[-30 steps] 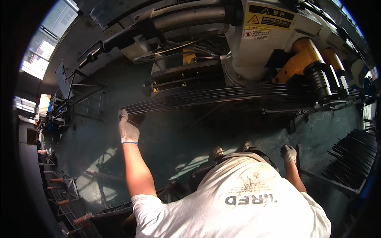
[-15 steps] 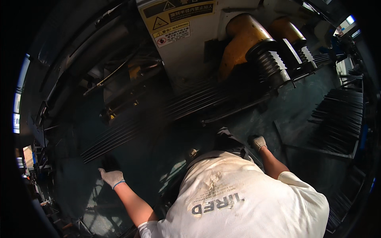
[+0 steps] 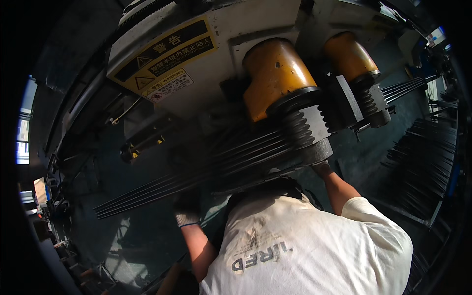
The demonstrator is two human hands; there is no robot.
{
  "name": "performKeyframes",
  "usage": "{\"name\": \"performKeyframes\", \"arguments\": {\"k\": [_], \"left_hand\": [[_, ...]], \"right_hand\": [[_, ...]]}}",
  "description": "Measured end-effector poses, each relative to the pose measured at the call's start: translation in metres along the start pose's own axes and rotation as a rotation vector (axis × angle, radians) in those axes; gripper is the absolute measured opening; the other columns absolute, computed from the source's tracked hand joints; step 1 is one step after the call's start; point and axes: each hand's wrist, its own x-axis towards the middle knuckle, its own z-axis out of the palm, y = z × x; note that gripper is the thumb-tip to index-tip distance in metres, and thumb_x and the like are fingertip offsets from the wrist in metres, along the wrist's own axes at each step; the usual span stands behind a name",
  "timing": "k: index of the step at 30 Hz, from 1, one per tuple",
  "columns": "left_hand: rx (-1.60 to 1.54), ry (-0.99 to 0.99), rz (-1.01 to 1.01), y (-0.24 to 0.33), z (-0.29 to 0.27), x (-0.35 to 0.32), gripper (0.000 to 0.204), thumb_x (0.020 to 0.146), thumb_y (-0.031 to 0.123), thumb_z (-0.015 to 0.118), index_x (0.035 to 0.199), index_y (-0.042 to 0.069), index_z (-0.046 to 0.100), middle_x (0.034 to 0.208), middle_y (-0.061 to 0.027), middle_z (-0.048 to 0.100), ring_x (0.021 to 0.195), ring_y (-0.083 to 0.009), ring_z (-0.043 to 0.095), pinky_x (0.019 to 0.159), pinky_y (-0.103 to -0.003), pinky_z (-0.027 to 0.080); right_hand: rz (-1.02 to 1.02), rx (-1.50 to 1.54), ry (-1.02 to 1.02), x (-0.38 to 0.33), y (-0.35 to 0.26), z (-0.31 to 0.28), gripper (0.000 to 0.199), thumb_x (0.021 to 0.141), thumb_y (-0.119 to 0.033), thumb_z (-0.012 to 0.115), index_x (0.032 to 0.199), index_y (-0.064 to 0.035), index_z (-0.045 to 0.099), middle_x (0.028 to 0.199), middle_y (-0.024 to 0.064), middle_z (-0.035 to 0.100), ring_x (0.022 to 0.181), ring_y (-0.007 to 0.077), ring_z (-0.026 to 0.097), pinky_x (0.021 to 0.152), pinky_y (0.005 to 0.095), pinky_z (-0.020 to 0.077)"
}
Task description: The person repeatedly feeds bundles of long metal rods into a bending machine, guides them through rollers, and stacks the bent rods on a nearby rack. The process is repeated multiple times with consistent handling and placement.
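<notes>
A bundle of several long dark metal rods runs slantwise through the bending machine. My left hand, in a pale glove with a dark front, is just below the rods near their middle; shadow hides its fingers, so I cannot see whether it touches them. My right forearm reaches up to the grey metal roller under the ribbed black spring. That roller covers most of my right hand, and its fingers do not show. A thin threaded bar lies along the machine's lower edge.
Two orange housings jut from the machine, with a pale upright plate between them. Yellow-and-black warning labels mark its body. On the right, a rack carries many dark rods. Sunlight patches fall on the dark floor.
My left hand has moved right and in toward the rods. My right hand has gone up behind the roller. The machine looks larger and nearer, and its orange housings appear further left.
</notes>
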Motion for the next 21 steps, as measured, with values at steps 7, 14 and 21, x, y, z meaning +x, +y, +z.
{"name": "performKeyframes", "arguments": {"k": [7,14,21], "left_hand": [[-0.072,0.075,0.035,-0.003,-0.033,0.018,0.037,0.104,0.021,0.065,0.138,0.008,0.075,0.139,-0.0121,0.074,0.131,-0.0301,0.070,0.113,-0.048,0.056],[-1.128,0.087,-0.150,0.017,-0.076,0.032,0.051,0.106,0.014,0.069,0.155,0.001,0.062,0.160,-0.0193,0.062,0.148,-0.0348,0.059,0.121,-0.047,0.052],[-2.818,0.292,-0.593,0.009,-0.140,0.022,0.055,0.115,0.033,0.056,0.155,-0.005,0.060,0.154,-0.0233,0.066,0.132,-0.0419,0.068,0.117,-0.051,0.054]], "right_hand": [[0.268,0.146,0.050,-0.039,-0.094,-0.004,0.025,0.102,-0.030,0.072,0.104,-0.0069,0.083,0.094,0.0120,0.082,0.087,0.0250,0.077,0.079,0.0409,0.0576],[0.100,0.034,0.345,-0.086,-0.110,-0.033,0.023,0.099,-0.021,0.071,0.108,-0.0018,0.078,0.094,0.0104,0.078,0.081,0.0190,0.070,0.072,0.0373,0.0544],[-0.046,0.949,0.730,-0.080,-0.268,-0.116,0.039,0.105,-0.019,0.072,0.139,0.0015,0.072,0.119,0.0102,0.081,0.103,0.0203,0.073,0.094,0.0331,0.0571]]}}
